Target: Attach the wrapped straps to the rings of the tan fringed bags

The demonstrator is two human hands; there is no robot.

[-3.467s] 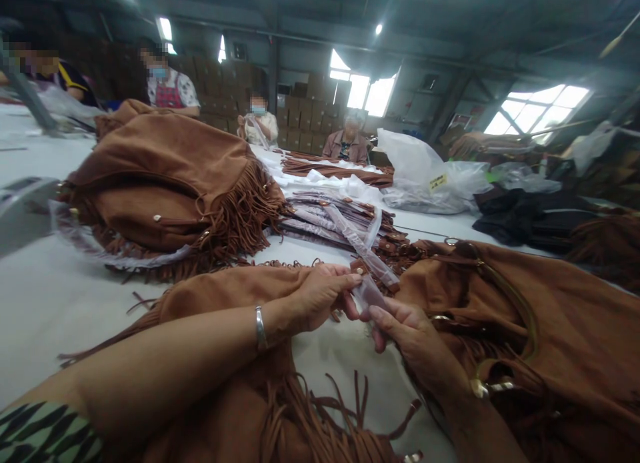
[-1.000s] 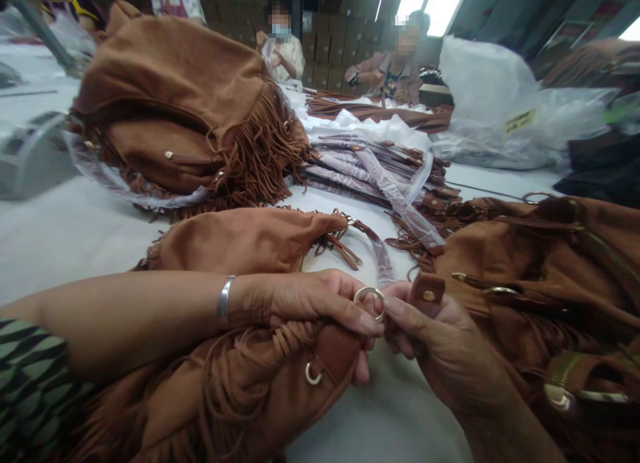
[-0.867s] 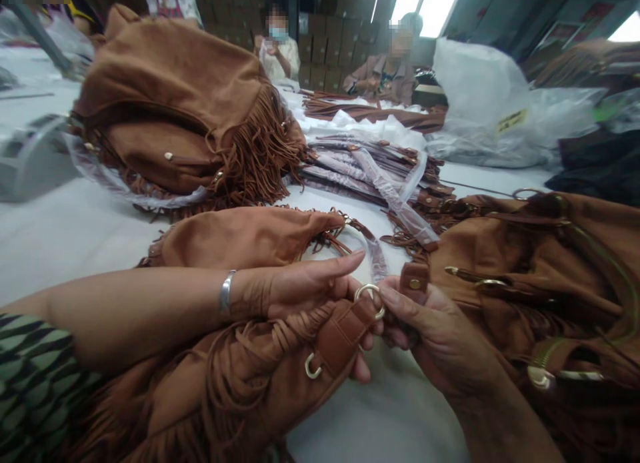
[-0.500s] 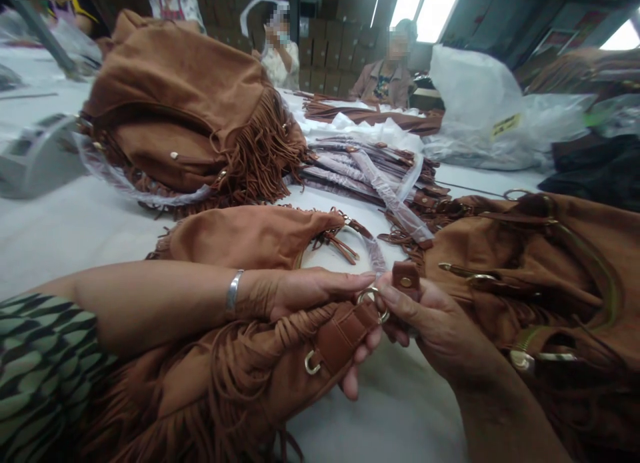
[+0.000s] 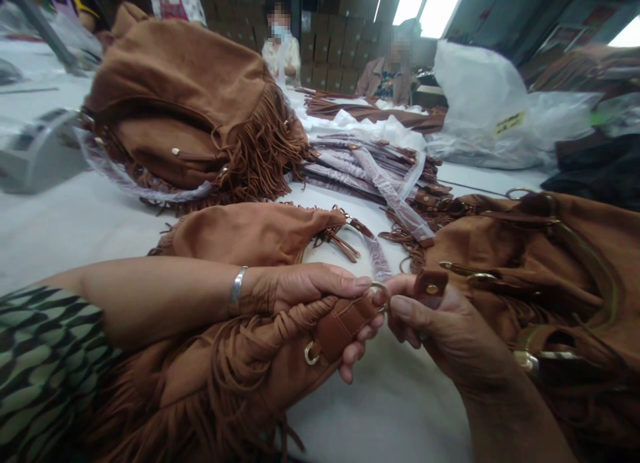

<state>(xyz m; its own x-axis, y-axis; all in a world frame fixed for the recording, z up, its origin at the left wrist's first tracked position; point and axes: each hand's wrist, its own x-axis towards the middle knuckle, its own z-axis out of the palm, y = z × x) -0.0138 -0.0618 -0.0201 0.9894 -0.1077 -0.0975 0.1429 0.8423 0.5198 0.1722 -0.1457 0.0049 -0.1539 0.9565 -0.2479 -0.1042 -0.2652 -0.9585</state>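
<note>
A brown fringed bag (image 5: 280, 373) lies along the lower left, under my left forearm. My left hand (image 5: 325, 289) holds its end, thumb on top by the gold ring (image 5: 379, 296) and fingers curled beneath. A leather tab (image 5: 343, 326) joins the ring to the bag, and a small gold hook (image 5: 311, 353) sits beside it. My right hand (image 5: 425, 316) is closed just right of the ring, gripping a brown leather strap end (image 5: 431, 288) with a gold stud. The strap's plastic-wrapped part (image 5: 377, 253) curves away behind my hands.
A large fringed bag (image 5: 185, 69) stands at the back left; another brown bag (image 5: 505, 249) lies at right. Wrapped straps (image 5: 370, 169) are piled mid-table. Behind are clear plastic bags (image 5: 480, 109) and several people, one in a mask (image 5: 281, 46).
My right hand and the strap end have shifted slightly right. The strap end has tilted, and the ring has turned a little between my hands.
</note>
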